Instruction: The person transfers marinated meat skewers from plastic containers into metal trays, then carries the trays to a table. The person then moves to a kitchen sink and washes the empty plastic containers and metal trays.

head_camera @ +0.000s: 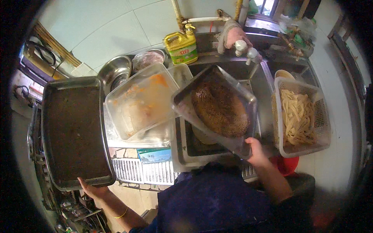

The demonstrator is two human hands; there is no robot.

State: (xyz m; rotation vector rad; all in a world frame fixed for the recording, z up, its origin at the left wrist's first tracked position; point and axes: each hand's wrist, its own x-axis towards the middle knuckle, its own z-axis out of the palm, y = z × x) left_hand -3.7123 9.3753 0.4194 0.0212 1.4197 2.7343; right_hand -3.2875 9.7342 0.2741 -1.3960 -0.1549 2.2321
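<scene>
My left hand [92, 188] grips the lower edge of a dark rectangular baking tray [75, 131], held out at the left with its inside facing me. My right hand [258, 151] grips the near corner of a metal tray [182, 107], turned diagonally over the sink [186, 158]. Brown, frothy liquid [221, 110] lies in this second tray. A stained translucent plastic container [140, 104] stands between the two trays, on the counter left of the sink. The fingers of both hands are partly hidden behind the trays.
A colander basket of pale strips [323, 131] stands right of the sink. Behind are a metal bowl [116, 70], a yellow detergent bottle [182, 46] and a faucet [252, 54] with pink cloth. A red basin [288, 166] sits low at right.
</scene>
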